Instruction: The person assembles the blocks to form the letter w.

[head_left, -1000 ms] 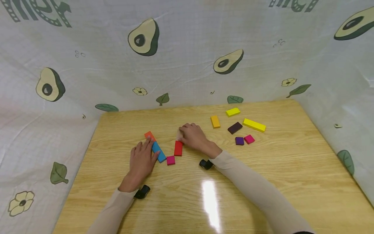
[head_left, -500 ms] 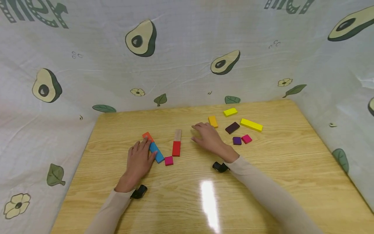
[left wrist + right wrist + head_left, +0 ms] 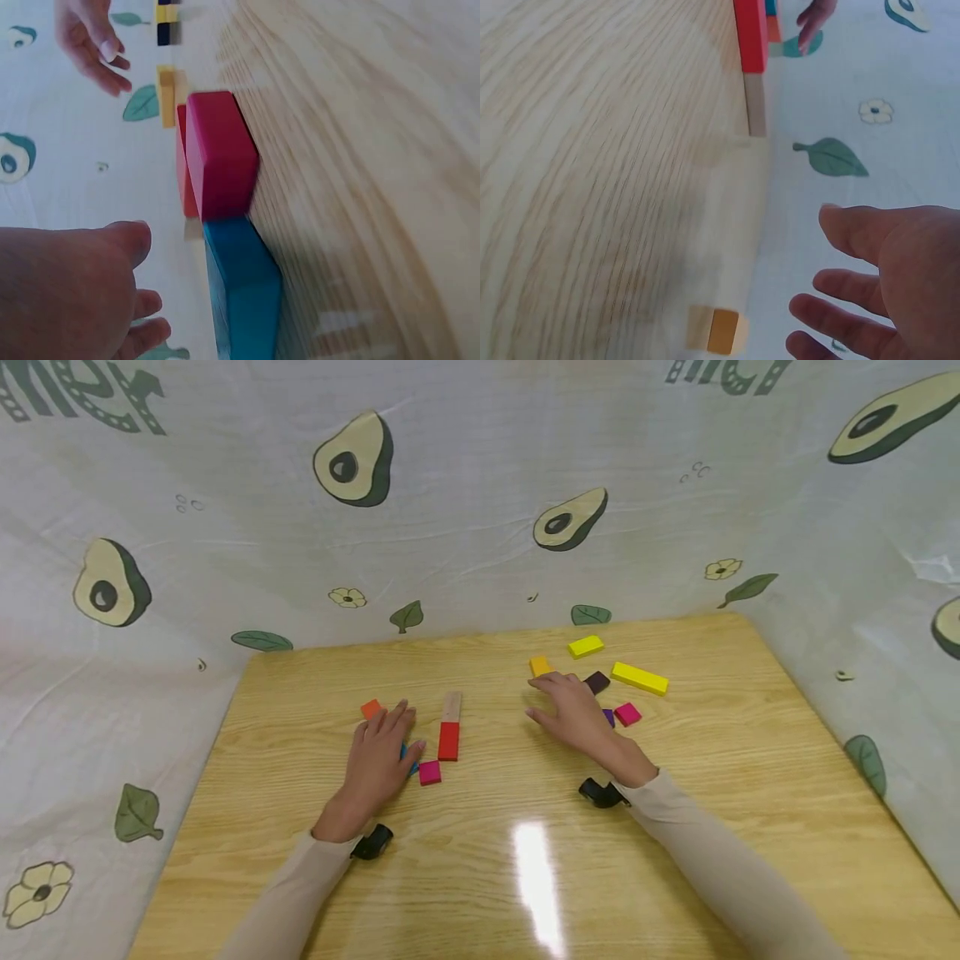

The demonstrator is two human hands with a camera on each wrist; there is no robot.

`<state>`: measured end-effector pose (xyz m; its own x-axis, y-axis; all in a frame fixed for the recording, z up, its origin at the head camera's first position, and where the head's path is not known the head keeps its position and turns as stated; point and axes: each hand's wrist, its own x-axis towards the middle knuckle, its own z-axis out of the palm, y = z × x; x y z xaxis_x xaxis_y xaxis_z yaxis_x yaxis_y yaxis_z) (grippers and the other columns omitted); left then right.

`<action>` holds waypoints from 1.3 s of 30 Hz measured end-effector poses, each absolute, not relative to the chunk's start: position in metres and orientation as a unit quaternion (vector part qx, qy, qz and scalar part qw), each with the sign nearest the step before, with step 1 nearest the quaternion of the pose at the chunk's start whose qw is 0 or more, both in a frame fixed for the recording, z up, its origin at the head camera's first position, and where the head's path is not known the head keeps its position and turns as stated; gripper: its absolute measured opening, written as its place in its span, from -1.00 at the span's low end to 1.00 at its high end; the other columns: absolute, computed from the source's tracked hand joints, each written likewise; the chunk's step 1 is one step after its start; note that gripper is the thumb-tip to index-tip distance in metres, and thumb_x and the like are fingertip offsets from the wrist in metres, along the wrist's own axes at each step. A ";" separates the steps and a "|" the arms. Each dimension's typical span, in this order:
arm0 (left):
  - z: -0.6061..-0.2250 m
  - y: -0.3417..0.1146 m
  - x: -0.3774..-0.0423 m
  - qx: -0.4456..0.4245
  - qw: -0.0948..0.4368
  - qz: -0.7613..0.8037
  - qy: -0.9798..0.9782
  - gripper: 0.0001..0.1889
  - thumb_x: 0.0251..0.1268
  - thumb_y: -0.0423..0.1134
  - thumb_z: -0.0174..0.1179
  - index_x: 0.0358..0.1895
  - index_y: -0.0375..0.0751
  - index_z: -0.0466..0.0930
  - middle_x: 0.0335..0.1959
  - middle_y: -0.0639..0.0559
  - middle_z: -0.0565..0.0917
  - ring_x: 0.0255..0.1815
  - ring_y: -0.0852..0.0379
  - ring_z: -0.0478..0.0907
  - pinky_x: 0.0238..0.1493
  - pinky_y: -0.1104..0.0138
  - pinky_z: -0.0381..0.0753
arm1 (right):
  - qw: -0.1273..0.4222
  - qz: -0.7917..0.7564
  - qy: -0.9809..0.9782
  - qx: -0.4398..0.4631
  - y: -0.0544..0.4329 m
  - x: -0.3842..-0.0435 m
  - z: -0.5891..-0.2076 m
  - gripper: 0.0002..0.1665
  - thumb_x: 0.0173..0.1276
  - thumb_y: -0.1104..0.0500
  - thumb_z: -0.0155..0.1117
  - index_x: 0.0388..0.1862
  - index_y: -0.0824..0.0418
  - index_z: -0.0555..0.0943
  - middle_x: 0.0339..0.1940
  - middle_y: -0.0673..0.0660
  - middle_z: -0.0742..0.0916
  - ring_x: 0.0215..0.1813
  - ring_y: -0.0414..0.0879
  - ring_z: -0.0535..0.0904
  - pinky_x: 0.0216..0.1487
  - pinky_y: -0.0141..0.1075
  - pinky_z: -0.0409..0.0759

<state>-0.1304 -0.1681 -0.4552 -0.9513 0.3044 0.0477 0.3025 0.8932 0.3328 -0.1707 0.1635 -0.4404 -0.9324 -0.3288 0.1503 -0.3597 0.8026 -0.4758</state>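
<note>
My left hand (image 3: 378,760) hovers over the blue block (image 3: 247,292), fingers loosely spread, covering most of it in the head view. Past its fingertips lies an orange-red block (image 3: 371,709). A pink square block (image 3: 430,772) meets the blue block's near end. Beside it, a red block (image 3: 448,741) lies end to end with a pale wooden block (image 3: 452,706). My right hand (image 3: 577,714) is over the table with relaxed, parted fingers and holds nothing. Nearest to it are an amber block (image 3: 539,667), a dark brown block (image 3: 597,682) and a purple square (image 3: 609,717), all partly hidden.
Right of my right hand lie a long yellow block (image 3: 640,678) and another pink square (image 3: 627,714). A shorter yellow block (image 3: 586,647) is farther back. A printed cloth (image 3: 465,527) closes off the table's back and sides.
My right hand has let go of the pale wooden block and moved right, toward the amber and brown blocks. My left hand has lifted off and shifted right over the blue block.
</note>
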 end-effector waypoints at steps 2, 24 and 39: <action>-0.456 -0.162 -0.133 0.167 0.004 0.167 0.972 -0.36 0.65 -0.07 0.16 0.60 -0.33 0.32 0.65 -0.26 0.29 0.61 -0.40 0.18 0.57 -0.28 0.12 | 0.031 0.256 -0.950 0.178 0.170 -0.169 -0.441 -0.41 0.49 0.11 0.44 0.39 0.36 0.61 0.37 0.34 0.65 0.36 0.34 0.51 0.39 0.26 0.40; -0.463 -0.129 -0.147 0.222 0.017 0.141 0.965 -0.44 0.64 -0.10 0.18 0.55 -0.27 0.42 0.63 -0.18 0.35 0.60 -0.37 0.25 0.56 -0.21 0.21 | 0.052 0.233 -0.958 0.161 0.234 -0.141 -0.450 -0.41 0.41 0.21 0.51 0.35 0.41 0.63 0.33 0.43 0.65 0.33 0.41 0.51 0.33 0.33 0.42; -0.466 -0.127 -0.146 0.230 0.013 0.098 0.968 -0.45 0.66 -0.08 0.15 0.58 -0.19 0.42 0.63 -0.10 0.36 0.58 -0.31 0.31 0.52 -0.16 0.29 | 0.034 0.195 -0.966 0.169 0.248 -0.132 -0.455 -0.40 0.35 0.21 0.56 0.31 0.42 0.65 0.31 0.41 0.67 0.29 0.40 0.53 0.26 0.33 0.45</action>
<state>-0.1459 -0.1268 -0.4660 -0.8937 0.4481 0.0207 0.4431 0.8748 0.1957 -0.1319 0.2484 -0.4553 -0.9408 -0.3123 0.1316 -0.3389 0.8672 -0.3650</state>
